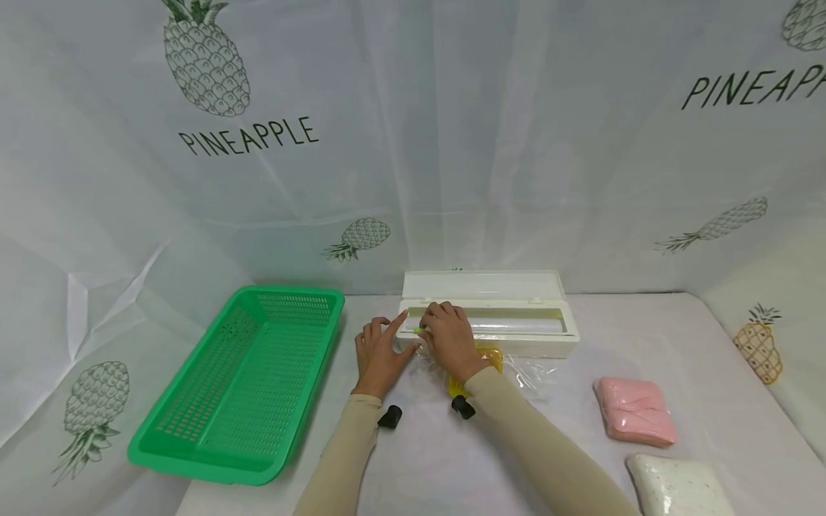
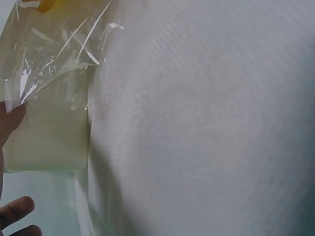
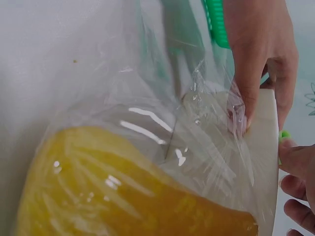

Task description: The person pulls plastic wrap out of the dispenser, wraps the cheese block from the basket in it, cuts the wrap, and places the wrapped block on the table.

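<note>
A white cling film dispenser (image 1: 548, 348) lies lengthwise with its lid raised and a film roll inside. My left hand (image 1: 377, 358) grips its left end, thumb on the front face over the film and fingers at the top edge. My right hand (image 1: 449, 340) pinches a small green slider (image 3: 284, 133) on the dispenser's top edge, near that end. Clear cling film (image 1: 529, 373) drapes down the front onto the table. Under it in the right wrist view lies a smooth, rounded yellow thing (image 3: 98, 182), partly hidden by my right arm in the head view.
A green plastic basket (image 1: 310, 387) stands at the left. To the right lie a pink film-wrapped block (image 1: 635, 410) and a white wrapped block (image 1: 677, 487), cut off by the frame. Behind the table hangs a pineapple-print curtain (image 1: 464, 179).
</note>
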A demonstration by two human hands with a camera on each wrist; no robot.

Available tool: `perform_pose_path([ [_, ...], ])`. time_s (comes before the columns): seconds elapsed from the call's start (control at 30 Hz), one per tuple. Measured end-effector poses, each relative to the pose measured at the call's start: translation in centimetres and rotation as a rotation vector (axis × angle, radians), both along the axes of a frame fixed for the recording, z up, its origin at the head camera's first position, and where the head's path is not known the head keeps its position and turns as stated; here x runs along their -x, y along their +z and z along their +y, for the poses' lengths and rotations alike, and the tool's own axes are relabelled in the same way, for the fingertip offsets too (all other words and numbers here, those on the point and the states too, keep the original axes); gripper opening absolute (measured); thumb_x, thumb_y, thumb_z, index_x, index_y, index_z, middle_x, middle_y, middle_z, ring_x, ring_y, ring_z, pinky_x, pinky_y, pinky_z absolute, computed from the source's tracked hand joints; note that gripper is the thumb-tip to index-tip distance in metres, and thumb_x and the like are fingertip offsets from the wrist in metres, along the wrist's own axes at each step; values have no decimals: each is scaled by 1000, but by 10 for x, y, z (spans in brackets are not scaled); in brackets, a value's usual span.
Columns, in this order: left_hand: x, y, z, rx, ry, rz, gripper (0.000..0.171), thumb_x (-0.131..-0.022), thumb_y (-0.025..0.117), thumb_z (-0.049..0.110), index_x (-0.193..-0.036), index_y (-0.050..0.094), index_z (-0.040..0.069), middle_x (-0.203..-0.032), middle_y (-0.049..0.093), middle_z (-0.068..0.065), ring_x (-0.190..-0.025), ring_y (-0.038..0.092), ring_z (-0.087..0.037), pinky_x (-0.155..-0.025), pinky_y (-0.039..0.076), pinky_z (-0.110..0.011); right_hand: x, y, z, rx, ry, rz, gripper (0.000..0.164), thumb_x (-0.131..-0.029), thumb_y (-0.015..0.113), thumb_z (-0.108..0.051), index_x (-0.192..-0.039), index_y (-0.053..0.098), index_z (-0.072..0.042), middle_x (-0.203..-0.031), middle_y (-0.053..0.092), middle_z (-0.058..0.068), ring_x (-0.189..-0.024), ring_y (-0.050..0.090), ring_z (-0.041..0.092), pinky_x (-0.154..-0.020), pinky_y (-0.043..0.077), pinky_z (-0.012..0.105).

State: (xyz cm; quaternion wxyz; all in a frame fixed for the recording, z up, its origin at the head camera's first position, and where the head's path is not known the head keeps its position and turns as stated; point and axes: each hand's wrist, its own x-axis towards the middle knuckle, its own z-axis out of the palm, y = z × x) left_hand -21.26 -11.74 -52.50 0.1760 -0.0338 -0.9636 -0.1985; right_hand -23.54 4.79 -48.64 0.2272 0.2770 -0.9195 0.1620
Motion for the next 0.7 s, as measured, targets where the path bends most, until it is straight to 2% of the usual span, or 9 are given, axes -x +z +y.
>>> perform_pose_path([
  [0.2, 3, -1, 7, -8, -31, 11, 69, -76, 70, 51, -138, 43, 35, -114, 44, -7, -106, 38, -26, -92, 24, -48, -1, 2, 17, 10, -12, -28, 9, -82, 71, -24, -85, 68, -17, -96, 54, -4, -98, 48, 19, -87, 37, 37],
  [0.33, 4, -3, 4, 3, -41, 1, 71, -77, 68, 53, -140, 41, 35, -114, 43, -7, -106, 37, -26, -92, 24, -48, -5, 3, 46, 48, -8, -47, 7, -83, 70, -21, -85, 68, -15, -97, 55, -3, -98, 48, 20, -87, 36, 39],
  [0.5, 3, 0, -3, -7, -21, 5, 73, -75, 71, 50, -139, 42, 34, -113, 44, -7, -106, 38, -26, -93, 23, -47, -10, 2, 88, 67, -48, -25, 8, -80, 73, -19, -84, 68, -14, -94, 56, -3, -94, 49, 20, -83, 37, 39],
  [0.7, -1, 2, 0, -41, -44, -14, 72, -76, 72, 48, -139, 42, 32, -111, 45, -8, -104, 39, -27, -91, 24, -47, -16, 4, 114, 51, -59, -42, 10, -80, 73, -20, -85, 69, -13, -93, 55, -1, -93, 49, 22, -82, 36, 40],
])
